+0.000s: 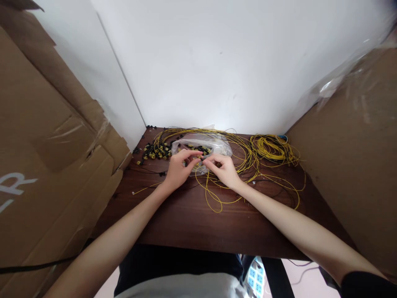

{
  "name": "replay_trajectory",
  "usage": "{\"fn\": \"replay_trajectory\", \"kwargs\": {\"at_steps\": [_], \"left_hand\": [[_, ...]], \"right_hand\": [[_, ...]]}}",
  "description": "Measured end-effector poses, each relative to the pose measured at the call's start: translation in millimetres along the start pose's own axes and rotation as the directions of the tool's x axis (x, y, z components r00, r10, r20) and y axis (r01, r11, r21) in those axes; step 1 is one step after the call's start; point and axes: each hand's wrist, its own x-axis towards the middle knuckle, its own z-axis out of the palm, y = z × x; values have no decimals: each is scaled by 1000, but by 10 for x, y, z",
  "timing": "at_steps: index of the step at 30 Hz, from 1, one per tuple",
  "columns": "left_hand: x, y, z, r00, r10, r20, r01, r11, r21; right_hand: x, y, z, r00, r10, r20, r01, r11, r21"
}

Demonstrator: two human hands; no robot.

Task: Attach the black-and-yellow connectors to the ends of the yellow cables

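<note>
Both hands meet over a clear plastic bag [222, 145] that holds small yellow and black parts. My left hand [182, 166] pinches a small yellow and black connector [199, 157] between thumb and fingertips. Close against it, the thumb and fingers of my right hand [222, 169] are pressed together at the connector's dark end; exactly what they grip is too small to make out. Yellow and black wires [214, 200] loop below and beside my right hand on the dark brown table [173, 231]. A pile of yellow and black connectors [155, 152] lies left of the bag.
A coiled bundle of yellow wire [273, 149] lies at the back right. Cardboard [56, 165] stands at the left, and more cardboard [350, 145] at the right. A white wall [217, 66] rises behind the table. A power strip [256, 277] shows below the front edge.
</note>
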Motion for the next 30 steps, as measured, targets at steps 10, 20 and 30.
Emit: {"fn": "replay_trajectory", "kwargs": {"at_steps": [10, 20, 30], "left_hand": [[0, 44, -17, 992, 116, 48, -118, 993, 28], [75, 8, -125, 990, 104, -91, -83, 974, 210], [209, -269, -591, 954, -21, -298, 186, 822, 538]], "right_hand": [[-5, -41, 15, 1000, -10, 20, 10, 1000, 1], [207, -342, -198, 980, 169, 106, -197, 900, 389], [366, -1038, -1053, 985, 169, 42, -170, 887, 429]]}}
